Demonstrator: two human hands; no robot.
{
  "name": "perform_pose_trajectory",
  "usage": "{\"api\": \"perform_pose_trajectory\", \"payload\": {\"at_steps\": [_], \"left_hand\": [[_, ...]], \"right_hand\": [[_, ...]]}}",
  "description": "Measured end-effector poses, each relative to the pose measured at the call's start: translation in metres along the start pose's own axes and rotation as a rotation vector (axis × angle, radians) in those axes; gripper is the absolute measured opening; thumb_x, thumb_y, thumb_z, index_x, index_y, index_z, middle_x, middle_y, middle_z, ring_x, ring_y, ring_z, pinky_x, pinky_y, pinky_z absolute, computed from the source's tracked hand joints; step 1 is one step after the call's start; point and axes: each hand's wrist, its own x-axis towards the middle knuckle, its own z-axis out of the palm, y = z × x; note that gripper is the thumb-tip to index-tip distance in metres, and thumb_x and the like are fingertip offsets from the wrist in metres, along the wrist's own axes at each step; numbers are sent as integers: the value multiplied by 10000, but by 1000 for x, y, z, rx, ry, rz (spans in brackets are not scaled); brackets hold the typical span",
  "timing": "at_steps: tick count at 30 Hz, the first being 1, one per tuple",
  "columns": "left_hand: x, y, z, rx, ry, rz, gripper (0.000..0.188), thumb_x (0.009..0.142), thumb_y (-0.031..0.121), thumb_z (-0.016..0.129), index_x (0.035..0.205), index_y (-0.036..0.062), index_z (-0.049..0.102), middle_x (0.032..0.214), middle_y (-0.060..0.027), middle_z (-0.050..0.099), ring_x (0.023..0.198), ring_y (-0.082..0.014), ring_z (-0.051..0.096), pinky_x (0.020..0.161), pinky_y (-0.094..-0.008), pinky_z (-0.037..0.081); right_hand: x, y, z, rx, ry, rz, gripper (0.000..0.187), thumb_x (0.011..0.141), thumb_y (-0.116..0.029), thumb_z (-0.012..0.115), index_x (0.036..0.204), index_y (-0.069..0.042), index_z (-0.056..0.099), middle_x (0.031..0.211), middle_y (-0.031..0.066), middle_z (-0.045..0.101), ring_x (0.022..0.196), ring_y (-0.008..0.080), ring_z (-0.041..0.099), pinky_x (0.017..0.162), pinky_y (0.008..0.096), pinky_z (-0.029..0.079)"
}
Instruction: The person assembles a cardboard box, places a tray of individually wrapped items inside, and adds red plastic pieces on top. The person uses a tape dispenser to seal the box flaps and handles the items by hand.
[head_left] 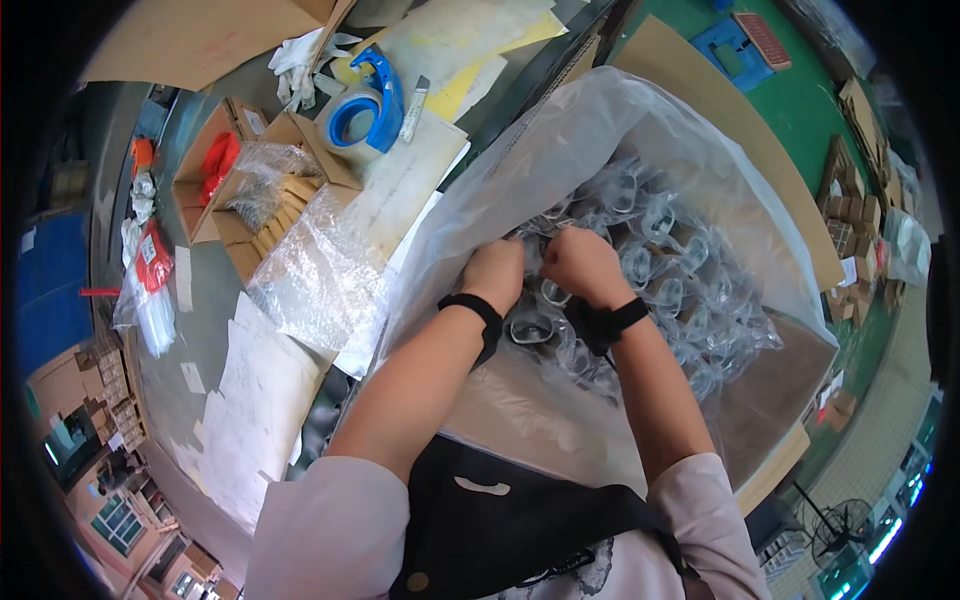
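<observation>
A large cardboard box (700, 70) lined with a translucent plastic sheet (560, 125) stands in front of me. Inside it lie several clear-bagged pieces with round, ring-like rims (665, 290), packed close together. Both my hands are over the near left part of this layer, close to each other. My left hand (495, 272) is closed, with its fingertips hidden. A little to its right, my right hand (583, 262) is closed too, its fingers curled toward the left one. Clear plastic shows between and below them, but what the fingers pinch cannot be made out.
On the table at left lie a blue tape dispenser (392, 100), a small open carton (240, 235) with bubble wrap (320, 270), white gloves (297, 70) and paper sheets (250, 400). A blue stool (735, 50) stands on the green floor beyond the box; small cartons (850, 225) are stacked at right.
</observation>
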Motion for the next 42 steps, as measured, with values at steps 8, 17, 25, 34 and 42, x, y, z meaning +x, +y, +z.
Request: {"api": "perform_pose_trajectory", "payload": {"at_steps": [8,17,25,34,42], "left_hand": [[-11,-9,5,-23,209,14,169,795,20,566,943,-17,639,907,-241,673,871,-364,675,772,-430,546],[-16,12,-8,-321,774,149,248,856,78,494,1023,-70,602,944,-284,646,895,-433,635,818,-493,496],[-13,2,-15,14,327,-34,233,858,50,499,1035,-64,598,989,-281,640,952,-408,632,822,-467,507],[-10,1,-22,-248,230,54,198,826,66,540,999,-13,595,1037,-224,640,974,-387,604,824,-466,466],[11,13,-25,121,-73,66,439,789,60,594,1197,-49,474,994,-262,651,969,-411,624,851,-460,493]], "right_hand": [[34,-26,37,-193,98,-200,157,790,-131,576,829,-78,719,872,156,699,815,317,694,697,414,556],[27,-13,16,134,140,-90,319,769,-307,608,845,-10,697,854,245,668,830,401,656,741,461,534],[9,-21,-48,151,187,-130,157,743,-126,575,778,-12,677,767,208,651,756,389,643,704,472,523],[-30,-22,35,-172,-117,-265,99,753,-67,587,771,-37,680,824,181,681,780,341,679,665,427,542],[-66,-20,35,-58,110,-317,91,766,-61,565,707,-67,634,755,146,673,723,310,673,618,390,545]]}}
